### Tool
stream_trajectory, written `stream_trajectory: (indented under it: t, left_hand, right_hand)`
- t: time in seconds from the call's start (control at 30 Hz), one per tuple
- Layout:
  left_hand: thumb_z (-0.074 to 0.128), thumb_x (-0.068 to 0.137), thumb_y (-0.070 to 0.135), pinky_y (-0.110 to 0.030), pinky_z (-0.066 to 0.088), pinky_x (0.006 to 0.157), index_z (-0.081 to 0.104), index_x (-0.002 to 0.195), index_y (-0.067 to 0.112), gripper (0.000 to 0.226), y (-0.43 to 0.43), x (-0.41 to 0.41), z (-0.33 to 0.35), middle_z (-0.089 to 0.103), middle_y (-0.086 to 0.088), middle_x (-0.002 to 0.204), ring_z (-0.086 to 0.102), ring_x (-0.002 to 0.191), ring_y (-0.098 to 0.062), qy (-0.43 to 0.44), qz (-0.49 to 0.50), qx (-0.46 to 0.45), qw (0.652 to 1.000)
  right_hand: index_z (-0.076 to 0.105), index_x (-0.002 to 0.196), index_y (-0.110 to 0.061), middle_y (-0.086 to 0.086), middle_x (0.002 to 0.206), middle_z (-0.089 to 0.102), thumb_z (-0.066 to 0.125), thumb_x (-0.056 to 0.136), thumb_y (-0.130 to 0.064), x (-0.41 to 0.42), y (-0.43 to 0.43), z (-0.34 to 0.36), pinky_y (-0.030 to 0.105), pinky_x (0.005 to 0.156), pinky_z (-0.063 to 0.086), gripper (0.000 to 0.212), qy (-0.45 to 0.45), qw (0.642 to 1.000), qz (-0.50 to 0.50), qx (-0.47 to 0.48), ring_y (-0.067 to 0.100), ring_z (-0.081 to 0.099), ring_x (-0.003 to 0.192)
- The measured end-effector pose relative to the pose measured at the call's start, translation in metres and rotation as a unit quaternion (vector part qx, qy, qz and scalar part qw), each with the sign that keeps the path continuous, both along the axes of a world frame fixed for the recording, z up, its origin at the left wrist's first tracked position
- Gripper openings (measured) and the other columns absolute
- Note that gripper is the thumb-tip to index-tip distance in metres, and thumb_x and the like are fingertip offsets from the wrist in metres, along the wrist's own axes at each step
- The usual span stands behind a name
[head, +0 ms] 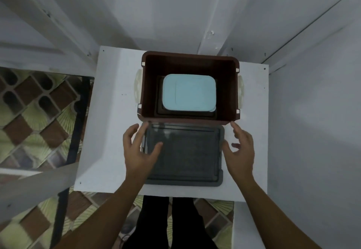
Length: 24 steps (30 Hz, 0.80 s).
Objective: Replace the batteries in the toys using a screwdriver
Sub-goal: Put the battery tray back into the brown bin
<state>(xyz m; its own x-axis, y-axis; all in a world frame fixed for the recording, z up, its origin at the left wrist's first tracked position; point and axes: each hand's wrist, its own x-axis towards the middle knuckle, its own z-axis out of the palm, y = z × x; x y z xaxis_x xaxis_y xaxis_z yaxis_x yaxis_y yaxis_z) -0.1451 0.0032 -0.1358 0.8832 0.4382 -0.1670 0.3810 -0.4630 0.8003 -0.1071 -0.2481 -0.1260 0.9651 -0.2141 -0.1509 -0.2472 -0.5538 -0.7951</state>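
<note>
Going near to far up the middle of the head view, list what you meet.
Black trousers → white table → grey lid lying flat → brown box, open on top, with a light blue container inside it → white wall.

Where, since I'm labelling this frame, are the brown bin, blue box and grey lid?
brown bin [226, 92], head view, inner right wall.
blue box [189, 92], head view, middle of its top.
grey lid [185, 157], head view, bare centre panel.
</note>
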Motion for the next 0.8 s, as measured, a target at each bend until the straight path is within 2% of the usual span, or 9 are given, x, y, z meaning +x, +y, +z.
stream_trajectory:
  t: [0.1,0.17,0.23,0.33,0.43,0.6,0.7,0.8]
  left_hand:
    - [0.084,0.076,0.022,-0.033,0.032,0.110,0.040,0.147,0.029,0.084,0.001,-0.019,-0.023,0.032,-0.005,0.148,0.030,0.135,-0.022,0.165,0.004,-0.022,0.986]
    - [0.085,0.075,0.025,-0.043,0.034,0.111,0.032,0.151,0.033,0.093,0.002,-0.024,-0.033,0.029,-0.006,0.148,0.028,0.134,-0.029,0.227,-0.009,-0.006,0.974]
    - [0.085,0.074,0.024,-0.046,0.036,0.109,0.028,0.152,0.032,0.097,0.002,-0.025,-0.039,0.028,-0.010,0.146,0.028,0.131,-0.033,0.260,-0.029,0.023,0.965]
    - [0.086,0.072,0.018,-0.044,0.041,0.103,0.031,0.151,0.029,0.097,0.001,-0.022,-0.041,0.029,-0.014,0.141,0.031,0.126,-0.036,0.266,-0.038,0.044,0.962]
    - [0.087,0.070,0.018,-0.044,0.043,0.101,0.030,0.151,0.032,0.100,0.003,-0.021,-0.044,0.031,-0.013,0.137,0.036,0.124,-0.037,0.269,-0.041,0.028,0.962]
    - [0.088,0.069,0.019,-0.046,0.042,0.104,0.025,0.153,0.035,0.106,0.015,-0.028,-0.042,0.037,-0.014,0.134,0.039,0.125,-0.036,0.285,-0.042,-0.009,0.957]
    - [0.089,0.067,0.019,-0.047,0.043,0.104,0.026,0.151,0.036,0.107,0.019,-0.040,-0.032,0.038,-0.010,0.129,0.040,0.122,-0.033,0.285,-0.033,-0.029,0.957]
    - [0.090,0.066,0.019,-0.046,0.043,0.105,0.025,0.152,0.038,0.109,0.022,-0.057,-0.019,0.035,0.000,0.120,0.041,0.112,-0.022,0.280,-0.012,-0.060,0.958]
  right_hand:
    - [0.028,0.145,-0.041,-0.007,0.120,0.049,0.071,0.087,-0.012,-0.020,0.002,-0.024,0.045,0.094,0.052,0.078,0.080,0.997,0.009,0.005,0.018,0.050,0.112]
    - [0.030,0.146,-0.040,-0.004,0.126,0.048,0.073,0.086,-0.015,-0.026,0.002,-0.035,0.046,0.099,0.049,0.078,0.114,0.993,-0.019,0.001,0.020,0.049,0.116]
    - [0.028,0.148,-0.036,0.008,0.130,0.044,0.072,0.086,-0.013,-0.030,0.002,-0.044,0.042,0.105,0.042,0.080,0.175,0.985,-0.017,-0.001,0.025,0.045,0.120]
    - [0.027,0.151,-0.029,0.011,0.121,0.038,0.070,0.083,-0.005,-0.033,0.004,-0.050,0.034,0.104,0.038,0.084,0.240,0.971,-0.006,0.008,0.026,0.041,0.111]
    - [0.031,0.152,-0.028,0.008,0.111,0.041,0.068,0.081,-0.004,-0.031,0.005,-0.057,0.040,0.101,0.042,0.084,0.258,0.966,-0.019,-0.004,0.024,0.043,0.102]
    - [0.037,0.148,-0.028,0.012,0.108,0.060,0.065,0.078,0.004,-0.036,0.004,-0.053,0.040,0.088,0.056,0.082,0.251,0.967,-0.011,0.044,0.031,0.060,0.101]
    - [0.035,0.148,-0.036,0.010,0.112,0.055,0.067,0.081,0.000,-0.049,0.001,-0.048,0.046,0.093,0.055,0.083,0.241,0.970,-0.012,0.022,0.027,0.057,0.101]
    - [0.031,0.149,-0.040,0.005,0.110,0.048,0.068,0.084,-0.007,-0.062,0.003,-0.030,0.035,0.095,0.048,0.082,0.215,0.977,-0.009,-0.007,0.021,0.051,0.099]
